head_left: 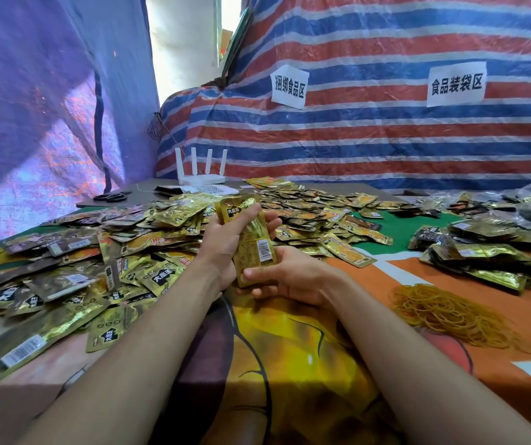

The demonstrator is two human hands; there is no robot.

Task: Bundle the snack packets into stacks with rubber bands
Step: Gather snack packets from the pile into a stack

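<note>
A small stack of gold snack packets (252, 239) is held upright above the table between both hands. My left hand (225, 245) grips its upper left side, thumb across the top packet. My right hand (289, 274) cups the stack's lower end from the right, thumb pressed on its bottom edge. A large heap of loose gold and brown packets (103, 252) spreads over the table to the left and behind the hands. A pile of yellow rubber bands (450, 313) lies on the table to the right of my right forearm.
Bundled packets (489, 252) lie at the right. A white router (201, 170) and black scissors (109, 196) sit at the table's back left. A colourful printed cloth (289, 364) covers the table. Striped tarpaulin walls (386, 130) with two paper signs close off the back.
</note>
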